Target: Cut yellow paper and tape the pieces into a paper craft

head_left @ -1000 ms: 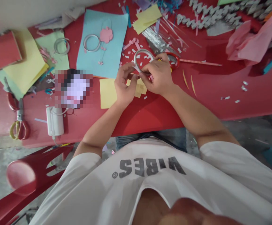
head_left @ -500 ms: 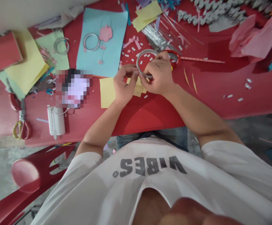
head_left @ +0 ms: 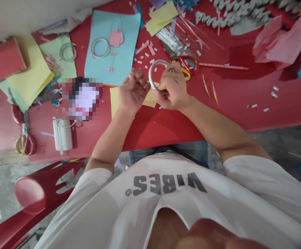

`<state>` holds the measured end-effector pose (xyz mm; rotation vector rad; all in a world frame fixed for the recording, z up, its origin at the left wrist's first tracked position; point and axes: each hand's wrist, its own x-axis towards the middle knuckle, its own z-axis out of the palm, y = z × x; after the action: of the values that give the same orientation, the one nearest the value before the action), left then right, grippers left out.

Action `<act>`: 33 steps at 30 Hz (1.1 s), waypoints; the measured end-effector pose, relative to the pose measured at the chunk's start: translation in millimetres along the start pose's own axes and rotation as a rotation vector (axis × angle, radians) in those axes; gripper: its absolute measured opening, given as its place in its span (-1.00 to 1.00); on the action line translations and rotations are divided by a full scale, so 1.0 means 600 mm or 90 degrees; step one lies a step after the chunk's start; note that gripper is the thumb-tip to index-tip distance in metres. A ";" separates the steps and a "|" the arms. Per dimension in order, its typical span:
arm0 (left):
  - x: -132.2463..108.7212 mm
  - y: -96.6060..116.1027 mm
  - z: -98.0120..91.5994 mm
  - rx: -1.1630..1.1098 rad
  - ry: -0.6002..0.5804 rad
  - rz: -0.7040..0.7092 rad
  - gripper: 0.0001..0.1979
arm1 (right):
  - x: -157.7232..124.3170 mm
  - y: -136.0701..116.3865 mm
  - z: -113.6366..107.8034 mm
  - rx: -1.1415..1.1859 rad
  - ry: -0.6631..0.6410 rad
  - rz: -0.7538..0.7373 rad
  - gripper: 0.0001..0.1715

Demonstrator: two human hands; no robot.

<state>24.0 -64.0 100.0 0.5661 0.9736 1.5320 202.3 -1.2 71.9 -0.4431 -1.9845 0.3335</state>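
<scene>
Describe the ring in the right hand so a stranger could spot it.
On the red table, find the yellow paper near the front edge. Above it, the right hand grips a silver ring, partly hidden by the fingers. Unlike the ring on the blue sheet and the one on the green sheet, this one is held up.

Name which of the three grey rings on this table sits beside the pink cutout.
The ring on the light-blue sheet, next to the pink cutout. The second ring lies on the pale green sheet; the third ring is in the right hand.

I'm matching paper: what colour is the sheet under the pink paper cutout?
Pale blue paper sheet, head view.
</scene>
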 end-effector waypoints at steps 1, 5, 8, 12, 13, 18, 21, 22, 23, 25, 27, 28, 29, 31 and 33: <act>0.007 0.011 -0.009 -0.028 -0.001 0.035 -0.70 | 0.001 0.002 -0.004 -0.012 -0.001 0.008 -0.49; 0.041 0.020 -0.047 0.080 -0.023 0.127 -0.70 | 0.004 0.059 -0.023 -0.139 -0.030 0.129 -0.47; 0.055 -0.009 -0.058 0.111 -0.088 0.158 -0.65 | -0.006 0.133 -0.033 -0.264 0.008 0.190 -0.39; 0.048 -0.039 -0.048 0.092 -0.092 0.154 -0.65 | -0.023 0.184 -0.031 -0.289 0.101 0.202 -0.21; 0.044 -0.042 -0.044 0.117 -0.086 0.158 -0.65 | -0.022 0.180 -0.029 -0.286 0.115 0.209 -0.20; 0.025 -0.053 -0.031 0.175 -0.096 0.178 -0.65 | -0.007 0.078 -0.016 -0.109 0.059 0.219 -0.46; 0.016 -0.067 -0.028 0.222 -0.123 0.186 -0.55 | -0.011 0.020 -0.004 0.002 0.055 0.217 -0.49; 0.013 -0.072 -0.026 0.245 -0.131 0.195 -0.51 | -0.014 0.008 0.001 0.024 0.066 0.211 -0.48; 0.010 -0.075 -0.024 0.266 -0.141 0.205 -0.48 | -0.016 0.000 0.006 0.036 0.080 0.205 -0.48; 0.003 -0.079 -0.020 0.288 -0.159 0.223 -0.47 | -0.019 -0.006 0.014 0.035 0.113 0.192 -0.48; -0.001 -0.081 -0.016 0.305 -0.172 0.230 -0.48 | -0.018 -0.005 0.019 0.027 0.139 0.190 -0.48; -0.002 -0.082 -0.015 0.316 -0.174 0.231 -0.47 | -0.017 -0.003 0.020 0.031 0.147 0.195 -0.47; -0.002 -0.083 -0.015 0.324 -0.175 0.234 -0.46 | -0.017 0.000 0.021 0.044 0.153 0.201 -0.46; 0.001 -0.087 -0.018 0.325 -0.187 0.249 -0.45 | -0.020 0.008 0.024 0.079 0.158 0.208 -0.43; 0.005 -0.090 -0.022 0.306 -0.211 0.280 -0.47 | -0.027 0.017 0.029 0.099 0.170 0.198 -0.41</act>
<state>43.2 -65.8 47.8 1.4066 0.9982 1.5094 194.9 -0.2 47.3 -0.6614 -1.6175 0.5883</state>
